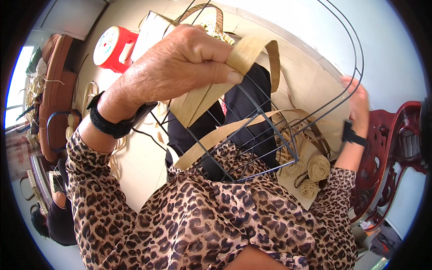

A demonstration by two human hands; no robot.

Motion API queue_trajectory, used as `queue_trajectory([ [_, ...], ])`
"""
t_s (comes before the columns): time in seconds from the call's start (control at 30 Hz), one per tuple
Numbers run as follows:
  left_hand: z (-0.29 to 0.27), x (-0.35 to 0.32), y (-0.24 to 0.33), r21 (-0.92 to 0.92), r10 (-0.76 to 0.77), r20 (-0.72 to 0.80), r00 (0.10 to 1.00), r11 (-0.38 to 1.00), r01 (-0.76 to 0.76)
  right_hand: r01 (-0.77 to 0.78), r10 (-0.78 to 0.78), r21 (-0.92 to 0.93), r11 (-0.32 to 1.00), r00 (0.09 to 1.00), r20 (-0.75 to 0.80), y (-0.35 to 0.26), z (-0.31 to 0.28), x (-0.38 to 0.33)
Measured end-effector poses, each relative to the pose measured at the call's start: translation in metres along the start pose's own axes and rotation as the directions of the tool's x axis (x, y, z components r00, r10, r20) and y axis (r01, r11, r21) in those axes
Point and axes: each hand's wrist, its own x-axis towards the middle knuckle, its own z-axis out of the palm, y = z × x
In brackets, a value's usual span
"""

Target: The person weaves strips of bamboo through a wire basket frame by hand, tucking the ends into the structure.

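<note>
A black wire basket frame (260, 109) rests on my lap, with a long wire loop rising to the upper right. My left hand (180, 63) is closed, pinching a flat tan strip (252, 49) between thumb and fingers above the frame. Beneath that hand, tan bands (198, 105) lie against the wires. Another length of tan strip (243, 121) curves across the frame near my body. Out to the right, my right hand (357, 96) is raised beside the wire loop; its fingers are smeared by motion, and I cannot tell whether it holds anything.
Balls of tan cord (318, 167) lie on the floor to the right, near a carved dark-red wooden chair (380, 153). A red and white tub (121, 49) stands at the upper left. Another person (63, 220) sits at far left, below a brown sofa (56, 85).
</note>
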Motion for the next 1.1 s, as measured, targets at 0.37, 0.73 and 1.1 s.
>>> queue_trajectory([
  [0.37, -0.010, -0.010, 0.001, -0.122, -0.101, 0.017, 0.995, 0.987, 0.102, 0.062, -0.236, 0.230, 0.971, 0.113, 0.965, -0.120, 0.149, -0.022],
  [0.73, -0.004, -0.007, -0.003, -0.144, -0.033, -0.025, 0.999, 0.989, 0.029, -0.302, 0.225, -0.045, 0.952, 0.795, -0.563, 0.090, -0.119, 0.025],
  [1.1, -0.010, 0.000, 0.005, -0.090, -0.190, 0.001, 0.982, 0.978, 0.190, -0.234, -0.271, 0.313, 0.921, 0.196, 0.943, -0.121, 0.162, -0.025],
])
